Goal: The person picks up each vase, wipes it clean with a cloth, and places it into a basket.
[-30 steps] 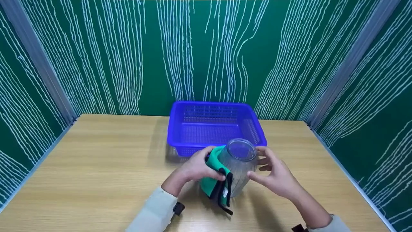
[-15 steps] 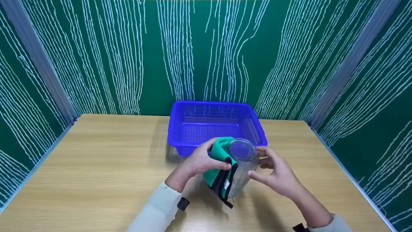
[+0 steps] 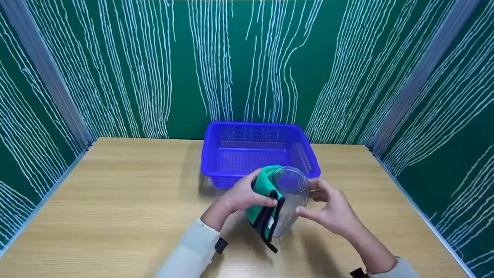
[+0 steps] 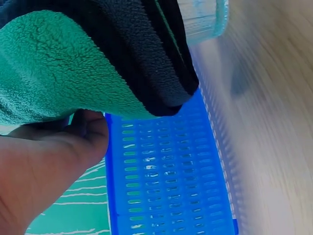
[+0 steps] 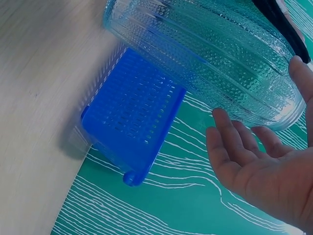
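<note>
A clear ribbed glass jar (image 3: 291, 208) is upright at the front of the basket; its dotted glass wall (image 5: 195, 54) fills the top of the right wrist view. My left hand (image 3: 241, 195) grips a folded green cloth with dark grey edging (image 4: 58, 68), thumb in front, fingers hidden behind. The cloth (image 3: 264, 185) lies against the jar's left side. My right hand (image 3: 332, 210) is around the jar's right side with fingers loosely bent. Its fingertips are right at the glass near the top, while the thumb stands apart from it in the head view.
Behind the jar a blue plastic basket (image 3: 208, 154) with slotted walls stands on the wooden table (image 3: 127, 200). Green panels (image 3: 185, 77) with white wavy lines enclose the table at the back and sides.
My left hand has moved the cloth up and to the right along the jar, then slightly back down. The jar, basket and right hand stay nearly where they were.
</note>
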`<state>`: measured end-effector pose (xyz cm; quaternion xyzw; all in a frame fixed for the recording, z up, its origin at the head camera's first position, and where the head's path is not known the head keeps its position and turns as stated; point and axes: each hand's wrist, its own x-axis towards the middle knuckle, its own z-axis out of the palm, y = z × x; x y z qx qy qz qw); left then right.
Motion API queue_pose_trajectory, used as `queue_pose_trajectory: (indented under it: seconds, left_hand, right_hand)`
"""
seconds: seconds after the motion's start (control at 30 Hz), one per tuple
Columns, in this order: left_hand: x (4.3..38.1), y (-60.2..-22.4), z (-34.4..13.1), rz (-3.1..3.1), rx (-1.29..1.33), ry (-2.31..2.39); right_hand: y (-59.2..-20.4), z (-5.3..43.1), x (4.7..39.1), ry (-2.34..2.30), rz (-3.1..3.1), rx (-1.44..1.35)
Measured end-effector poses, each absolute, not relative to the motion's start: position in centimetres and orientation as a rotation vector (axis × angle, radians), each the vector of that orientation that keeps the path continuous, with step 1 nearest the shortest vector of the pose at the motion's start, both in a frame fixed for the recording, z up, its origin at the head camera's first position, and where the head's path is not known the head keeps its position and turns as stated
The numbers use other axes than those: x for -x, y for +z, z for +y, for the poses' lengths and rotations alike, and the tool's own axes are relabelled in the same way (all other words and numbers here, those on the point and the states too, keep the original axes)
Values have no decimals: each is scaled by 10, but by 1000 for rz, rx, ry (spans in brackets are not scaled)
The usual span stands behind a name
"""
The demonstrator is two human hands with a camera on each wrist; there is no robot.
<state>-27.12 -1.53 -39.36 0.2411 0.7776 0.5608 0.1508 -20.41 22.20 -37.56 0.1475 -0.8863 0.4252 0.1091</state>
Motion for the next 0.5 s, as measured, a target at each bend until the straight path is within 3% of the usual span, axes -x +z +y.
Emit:
queue_pose_trajectory:
  seconds: [0.5]
  left_hand:
    - [273,-401,-16,2232,-751,1620]
  right_hand:
    - [-346,204,183,1270,-2632,-366]
